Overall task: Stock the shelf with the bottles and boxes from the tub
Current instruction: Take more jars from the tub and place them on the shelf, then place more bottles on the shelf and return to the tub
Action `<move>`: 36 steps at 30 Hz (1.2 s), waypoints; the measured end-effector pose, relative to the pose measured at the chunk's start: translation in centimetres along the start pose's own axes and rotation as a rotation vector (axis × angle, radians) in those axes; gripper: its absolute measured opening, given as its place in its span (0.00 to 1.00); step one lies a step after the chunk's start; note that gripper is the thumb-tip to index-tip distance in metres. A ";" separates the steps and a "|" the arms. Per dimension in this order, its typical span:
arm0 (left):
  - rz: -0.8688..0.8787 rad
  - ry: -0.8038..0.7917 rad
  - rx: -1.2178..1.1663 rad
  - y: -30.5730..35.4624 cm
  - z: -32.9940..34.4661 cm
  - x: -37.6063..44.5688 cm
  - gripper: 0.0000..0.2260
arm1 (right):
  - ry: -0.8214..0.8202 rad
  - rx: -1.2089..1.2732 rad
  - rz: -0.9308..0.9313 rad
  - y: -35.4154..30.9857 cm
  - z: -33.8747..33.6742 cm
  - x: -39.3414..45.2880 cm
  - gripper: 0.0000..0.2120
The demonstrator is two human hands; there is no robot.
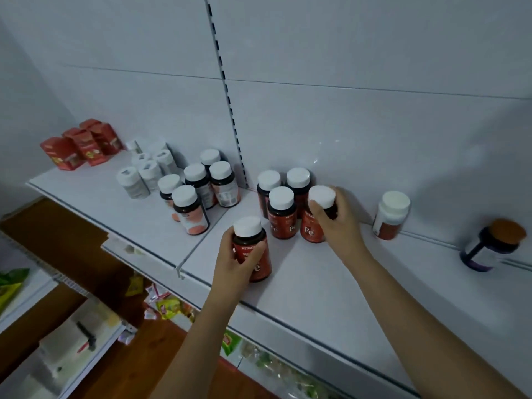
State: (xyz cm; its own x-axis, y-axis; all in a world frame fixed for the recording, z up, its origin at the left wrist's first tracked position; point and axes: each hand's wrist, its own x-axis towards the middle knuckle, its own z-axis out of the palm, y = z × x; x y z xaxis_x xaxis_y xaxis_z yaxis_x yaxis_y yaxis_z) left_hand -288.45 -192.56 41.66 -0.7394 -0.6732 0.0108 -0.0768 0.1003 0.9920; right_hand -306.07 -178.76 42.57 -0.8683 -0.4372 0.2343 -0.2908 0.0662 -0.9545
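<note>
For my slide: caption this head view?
Both hands set red bottles on a white shelf.

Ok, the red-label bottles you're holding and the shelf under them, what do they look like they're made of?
Red-label bottle in the left hand: dark, see-through body, probably amber plastic, though glass can't be ruled out; glossy printed label; matte white cap, likely plastic. The bottle the right hand grips looks the same. Shelf: smooth white sheet with a thin folded front edge, most likely painted metal.

Label of the front red bottle (253, 251) partly behind left-hand fingers (253, 253); small print unreadable.
</note>
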 end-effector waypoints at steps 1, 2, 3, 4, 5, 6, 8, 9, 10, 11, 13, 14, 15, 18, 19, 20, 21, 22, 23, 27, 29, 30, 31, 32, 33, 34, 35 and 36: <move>0.039 -0.039 0.022 -0.6 -0.2 1.0 0.25 | -0.003 -0.015 0.003 0.5 0.4 -0.2 0.13; 0.066 -0.081 0.027 -1.2 -0.5 1.9 0.27 | -0.003 -0.021 0.013 1.1 0.9 -0.6 0.16; 0.088 -0.125 0.053 -1.8 -0.9 2.8 0.29 | 0.003 -0.037 0.021 1.7 1.3 -1.0 0.19; 0.117 -0.174 0.098 -2.4 -1.3 3.7 0.32 | 0.008 -0.061 0.032 2.2 1.6 -1.5 0.23; 0.141 -0.217 0.168 -2.7 -1.7 4.5 0.34 | 0.016 -0.110 0.049 2.7 1.9 -1.9 0.27; 0.162 -0.254 0.248 -3.0 -2.1 5.3 0.35 | 0.031 -0.192 0.062 3.3 2.1 -2.2 0.30; 0.255 -0.274 0.474 -3.7 -2.7 6.5 0.30 | 0.080 -0.412 0.072 4.2 2.7 -2.6 0.35; 0.330 -0.268 0.587 -4.0 -2.9 6.9 0.27 | 0.107 -0.511 0.087 4.4 3.0 -2.8 0.36; 0.397 -0.261 0.675 -4.3 -2.9 7.2 0.25 | 0.124 -0.606 0.105 4.6 3.4 -2.9 0.37; 0.434 -0.261 0.738 -4.7 -2.9 7.4 0.25 | 0.136 -0.707 0.127 4.7 3.8 -3.0 0.37; 0.460 -0.262 0.820 -5.8 -2.8 7.6 0.31 | 0.160 -0.878 0.164 5.2 4.4 -3.3 0.39; 0.460 -0.253 0.850 -6.4 -2.7 7.7 0.34 | 0.171 -0.929 0.179 5.2 4.6 -3.4 0.39; 0.446 -0.245 0.872 -6.7 -2.7 7.7 0.37 | 0.179 -0.963 0.187 5.2 4.7 -3.4 0.40; 0.437 -0.204 0.887 -6.6 -2.4 7.3 0.41 | 0.177 -1.027 0.230 5.1 5.0 -3.6 0.41; 0.444 -0.196 0.891 -6.5 -2.3 7.2 0.41 | 0.178 -1.053 0.247 5.1 5.1 -3.7 0.41; 0.442 -0.198 0.900 -6.4 -2.3 7.1 0.42 | 0.183 -1.072 0.262 5.1 5.2 -3.8 0.40; 0.434 -0.207 0.908 -6.3 -2.3 7.1 0.42 | 0.188 -1.084 0.270 5.0 5.4 -4.0 0.38; 0.432 -0.217 0.909 -6.2 -2.5 7.1 0.41 | 0.182 -1.089 0.272 5.0 5.5 -4.3 0.36; 0.434 -0.226 0.893 -6.2 -2.7 7.0 0.39 | 0.172 -1.080 0.276 4.8 5.6 -4.8 0.34; 0.424 -0.176 0.705 -5.8 -4.5 5.3 0.22 | 0.207 -0.909 0.244 3.4 5.9 -7.7 0.23; 0.411 -0.166 0.606 -5.3 -5.5 3.4 0.13 | 0.251 -0.793 0.231 2.2 5.6 -9.7 0.20; 0.430 -0.199 0.583 -5.1 -5.6 2.4 0.10 | 0.275 -0.746 0.228 1.5 5.3 -10.7 0.18; 0.465 -0.261 0.576 -5.0 -5.4 1.4 0.09 | 0.306 -0.714 0.220 0.9 4.9 -11.6 0.17; 0.509 -0.343 0.572 -4.9 -4.9 0.4 0.09 | 0.343 -0.694 0.206 0.3 4.2 -12.5 0.16; 0.557 -0.434 0.568 -4.8 -4.0 -0.6 0.09 | 0.383 -0.681 0.192 -0.4 3.4 -13.5 0.16; 0.604 -0.520 0.564 -4.7 -3.0 -1.7 0.09 | 0.418 -0.675 0.186 -1.2 2.4 -14.6 0.16; 0.648 -0.593 0.556 -4.4 -1.9 -2.8 0.10 | 0.445 -0.683 0.186 -2.1 1.3 -15.7 0.17; 0.681 -0.655 0.543 -4.1 -0.7 -4.1 0.11 | 0.467 -0.703 0.185 -3.1 0.1 -17.0 0.18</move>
State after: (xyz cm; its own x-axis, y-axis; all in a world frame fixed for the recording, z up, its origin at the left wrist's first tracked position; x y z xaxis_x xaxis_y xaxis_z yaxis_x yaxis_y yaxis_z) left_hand -284.64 -190.75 37.68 -0.9393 0.1510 0.3080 0.3174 0.7231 0.6135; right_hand -290.43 -171.62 41.53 -0.9575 0.0387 0.2857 -0.1759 0.7067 -0.6853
